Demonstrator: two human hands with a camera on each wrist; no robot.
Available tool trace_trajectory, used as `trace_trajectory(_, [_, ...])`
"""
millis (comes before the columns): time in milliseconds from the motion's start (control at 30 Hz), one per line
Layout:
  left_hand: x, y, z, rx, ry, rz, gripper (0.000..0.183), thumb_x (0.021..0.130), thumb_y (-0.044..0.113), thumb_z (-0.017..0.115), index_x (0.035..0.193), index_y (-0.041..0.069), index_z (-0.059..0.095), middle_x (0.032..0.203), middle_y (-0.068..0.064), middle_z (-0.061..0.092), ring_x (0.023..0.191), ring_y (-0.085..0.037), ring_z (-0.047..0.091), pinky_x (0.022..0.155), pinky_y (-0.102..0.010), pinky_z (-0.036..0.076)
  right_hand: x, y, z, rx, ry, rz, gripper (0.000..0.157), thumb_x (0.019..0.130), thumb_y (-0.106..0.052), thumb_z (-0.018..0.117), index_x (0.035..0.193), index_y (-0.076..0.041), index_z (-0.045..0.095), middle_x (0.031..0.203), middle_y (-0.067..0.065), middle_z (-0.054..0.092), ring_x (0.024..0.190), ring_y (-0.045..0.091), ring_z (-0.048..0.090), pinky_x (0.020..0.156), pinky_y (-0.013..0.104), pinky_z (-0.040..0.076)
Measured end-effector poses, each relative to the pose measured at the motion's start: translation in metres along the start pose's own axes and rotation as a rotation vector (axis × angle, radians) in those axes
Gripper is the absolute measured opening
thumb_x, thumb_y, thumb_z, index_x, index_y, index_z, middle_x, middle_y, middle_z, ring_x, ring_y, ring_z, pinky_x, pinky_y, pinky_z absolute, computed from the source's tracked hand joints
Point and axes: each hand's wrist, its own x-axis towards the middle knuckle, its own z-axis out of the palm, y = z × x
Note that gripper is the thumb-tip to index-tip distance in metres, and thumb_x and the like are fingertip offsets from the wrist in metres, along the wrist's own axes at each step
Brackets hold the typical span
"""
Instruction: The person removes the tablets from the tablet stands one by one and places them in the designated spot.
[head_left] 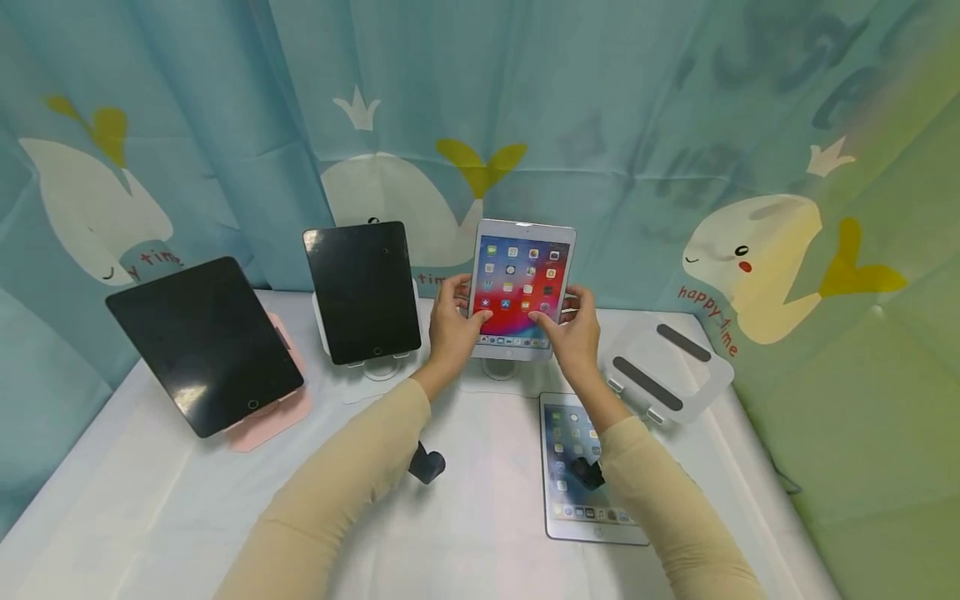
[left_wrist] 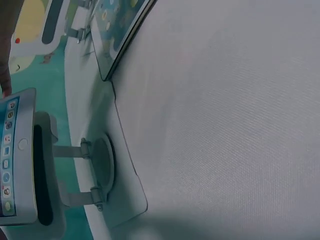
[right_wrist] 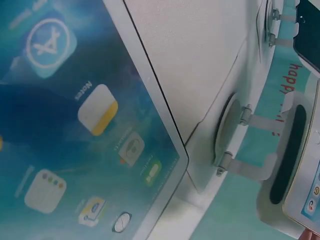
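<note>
A white tablet (head_left: pixel 519 275) with a lit red and blue home screen stands upright between both hands. My left hand (head_left: pixel 450 337) grips its left edge, thumb on the front and fingers behind. On the right edge my right hand (head_left: pixel 577 337) grips it the same way. Right behind the tablet is a white stand (left_wrist: pixel 60 200) with dark pads, hinged arms and a flat base. In the right wrist view the tablet (right_wrist: pixel 311 145) is close against that stand (right_wrist: pixel 265 200); I cannot tell whether they touch. Only a fingertip of the right hand shows there.
Another white tablet (head_left: pixel 557 442) lies flat on the table, partly under the right forearm. A white stand (head_left: pixel 708 387) with dark pads is at right. At left, black-screened tablets rest on a pink stand (head_left: pixel 270 429) and a white stand (head_left: pixel 321 329). A curtain (head_left: pixel 585 100) hangs behind.
</note>
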Motion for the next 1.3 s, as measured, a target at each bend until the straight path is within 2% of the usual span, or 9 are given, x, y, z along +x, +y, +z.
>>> trace_trajectory(200, [-0.006, 0.004, -0.007, -0.023, -0.045, 0.011, 0.057, 0.080, 0.006, 0.074, 0.130, 0.008, 0.045, 0.113, -0.012, 0.052, 0.096, -0.024, 0.052, 0.080, -0.035, 0.049, -0.009, -0.008, -0.008, -0.011, -0.032, 0.022, 0.066, 0.080, -0.022, 0.077, 0.131, -0.005, 0.039, 0.111, 0.015, 0.053, 0.089, 0.022, 0.048, 0.077, 0.032, 0.048])
trace_trajectory(500, [-0.021, 0.011, -0.021, -0.047, -0.109, -0.047, 0.059, 0.080, 0.005, 0.074, 0.131, 0.008, 0.044, 0.113, -0.011, 0.051, 0.096, -0.022, 0.051, 0.080, -0.035, 0.051, -0.025, -0.015, -0.018, -0.008, -0.063, 0.048, 0.066, 0.076, -0.018, 0.080, 0.128, -0.006, 0.041, 0.104, 0.012, 0.052, 0.082, 0.019, 0.047, 0.069, 0.025, 0.043])
trace_trajectory(700, [-0.032, 0.012, -0.028, -0.068, -0.117, -0.088, 0.059, 0.080, 0.007, 0.074, 0.132, 0.008, 0.045, 0.115, -0.011, 0.052, 0.096, -0.022, 0.052, 0.080, -0.035, 0.053, -0.035, -0.017, -0.021, -0.016, -0.071, 0.042, 0.067, 0.074, -0.018, 0.082, 0.127, -0.006, 0.043, 0.100, 0.011, 0.053, 0.080, 0.019, 0.047, 0.068, 0.024, 0.043])
trace_trajectory(833, [-0.041, 0.013, -0.033, -0.059, -0.125, -0.114, 0.060, 0.080, 0.010, 0.075, 0.132, 0.008, 0.046, 0.114, -0.011, 0.053, 0.096, -0.022, 0.053, 0.080, -0.035, 0.054, -0.041, -0.017, -0.024, -0.031, -0.107, 0.095, 0.066, 0.075, -0.019, 0.081, 0.128, -0.007, 0.043, 0.100, 0.011, 0.052, 0.080, 0.019, 0.047, 0.067, 0.022, 0.044])
trace_trajectory(967, [-0.050, 0.009, -0.039, -0.034, -0.145, -0.114, 0.061, 0.079, 0.011, 0.076, 0.132, 0.007, 0.045, 0.113, -0.010, 0.053, 0.096, -0.021, 0.054, 0.078, -0.035, 0.055, -0.046, -0.018, -0.025, -0.031, -0.146, 0.145, 0.065, 0.075, -0.018, 0.081, 0.127, -0.007, 0.043, 0.100, 0.011, 0.051, 0.081, 0.020, 0.047, 0.067, 0.024, 0.045])
trace_trajectory(1133, [-0.059, 0.000, -0.046, -0.016, -0.167, -0.104, 0.063, 0.078, 0.011, 0.077, 0.132, 0.006, 0.045, 0.112, -0.011, 0.053, 0.094, -0.021, 0.054, 0.076, -0.034, 0.055, -0.055, -0.016, -0.023, -0.042, -0.185, 0.160, 0.065, 0.074, -0.018, 0.081, 0.126, -0.005, 0.044, 0.099, 0.012, 0.052, 0.080, 0.020, 0.049, 0.066, 0.023, 0.046])
trace_trajectory(1300, [-0.069, -0.006, -0.051, -0.017, -0.194, -0.146, 0.064, 0.077, 0.010, 0.077, 0.132, 0.006, 0.045, 0.111, -0.011, 0.053, 0.094, -0.022, 0.055, 0.076, -0.034, 0.055, -0.065, -0.010, -0.020, -0.032, -0.203, 0.193, 0.062, 0.075, -0.014, 0.080, 0.124, -0.003, 0.044, 0.097, 0.014, 0.053, 0.077, 0.019, 0.050, 0.062, 0.018, 0.047])
